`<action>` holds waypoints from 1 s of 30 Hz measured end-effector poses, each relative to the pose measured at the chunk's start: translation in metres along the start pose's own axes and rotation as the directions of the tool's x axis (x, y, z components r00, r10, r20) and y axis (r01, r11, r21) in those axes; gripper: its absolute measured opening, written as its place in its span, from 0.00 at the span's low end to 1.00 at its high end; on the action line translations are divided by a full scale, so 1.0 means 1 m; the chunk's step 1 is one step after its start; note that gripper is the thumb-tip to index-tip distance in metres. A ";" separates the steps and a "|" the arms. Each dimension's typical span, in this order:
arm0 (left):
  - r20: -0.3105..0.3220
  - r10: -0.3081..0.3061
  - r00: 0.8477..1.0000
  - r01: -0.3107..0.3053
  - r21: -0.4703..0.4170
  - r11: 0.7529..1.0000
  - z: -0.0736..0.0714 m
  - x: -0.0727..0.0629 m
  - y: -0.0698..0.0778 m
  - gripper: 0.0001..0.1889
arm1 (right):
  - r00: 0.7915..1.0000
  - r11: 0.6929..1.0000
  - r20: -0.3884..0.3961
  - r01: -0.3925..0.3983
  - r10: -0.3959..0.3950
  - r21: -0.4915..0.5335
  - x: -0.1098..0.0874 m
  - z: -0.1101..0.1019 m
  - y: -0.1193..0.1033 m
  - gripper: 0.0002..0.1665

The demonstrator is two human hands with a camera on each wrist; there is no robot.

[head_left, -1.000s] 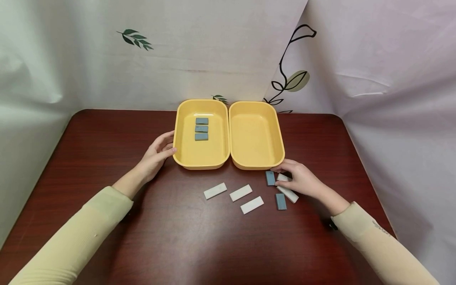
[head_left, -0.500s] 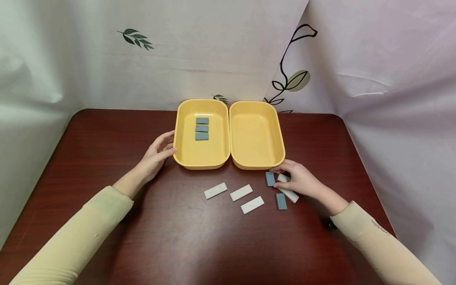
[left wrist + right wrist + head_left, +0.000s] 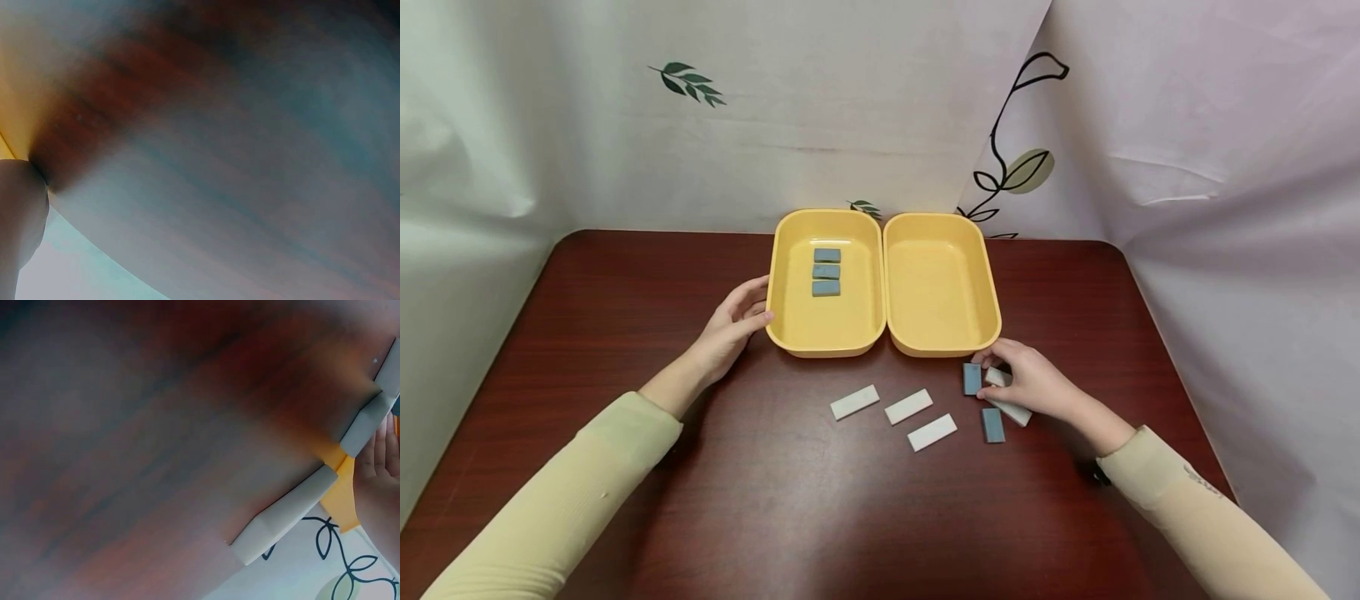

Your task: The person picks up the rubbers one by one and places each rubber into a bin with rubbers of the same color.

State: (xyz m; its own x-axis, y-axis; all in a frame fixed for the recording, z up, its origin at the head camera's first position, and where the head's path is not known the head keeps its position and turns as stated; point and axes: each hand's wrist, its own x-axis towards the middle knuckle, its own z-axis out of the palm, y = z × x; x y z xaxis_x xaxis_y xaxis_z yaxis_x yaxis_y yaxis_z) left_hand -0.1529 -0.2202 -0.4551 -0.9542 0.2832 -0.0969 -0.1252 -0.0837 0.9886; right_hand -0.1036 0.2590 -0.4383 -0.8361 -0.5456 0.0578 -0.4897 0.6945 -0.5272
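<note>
"pinching anything, that right hand (image 3: 1033, 379)?"

"yes, a grey-blue block (image 3: 972, 379), held between thumb and fingers, right of centre in the frame, just below the right yellow tray (image 3: 940, 287). whether it's off the table, i can't tell."

"and around it?"

"a white block (image 3: 1013, 411) partly under the hand, and a second grey-blue block (image 3: 992, 425) just below. three more white blocks (image 3: 908, 406) lie apart on the dark red table (image 3: 820, 508), below the frame's centre."

"what about the left hand (image 3: 722, 333)?"

"it touches the left side of the left yellow tray (image 3: 820, 329), thumb at the rim. the other fingertips are hidden, so i can't tell whether it grips."

"anything in that tray?"

"three grey-blue blocks (image 3: 826, 272) in a column, in the tray's upper half."
</note>
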 end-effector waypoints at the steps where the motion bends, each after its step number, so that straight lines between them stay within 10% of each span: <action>1: 0.000 0.000 1.000 0.000 -0.001 1.000 0.000 0.000 0.000 0.32 | 1.000 1.000 -0.002 -0.002 0.002 0.000 -0.001 0.000 0.000 0.25; 30: 0.001 -0.012 1.000 0.012 -0.002 1.000 0.000 -0.001 0.001 0.33 | 0.987 0.984 -0.143 0.089 -0.066 0.155 -0.008 0.007 -0.012 0.22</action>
State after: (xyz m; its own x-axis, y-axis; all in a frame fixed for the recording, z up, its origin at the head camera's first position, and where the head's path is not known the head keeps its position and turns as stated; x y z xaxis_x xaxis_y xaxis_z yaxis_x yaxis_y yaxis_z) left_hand -0.1523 -0.2202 -0.4536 -0.9524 0.2850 -0.1083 -0.1370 -0.0827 0.9871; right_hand -0.0898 0.2520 -0.4386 -0.8285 -0.5176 0.2136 -0.5175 0.5620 -0.6452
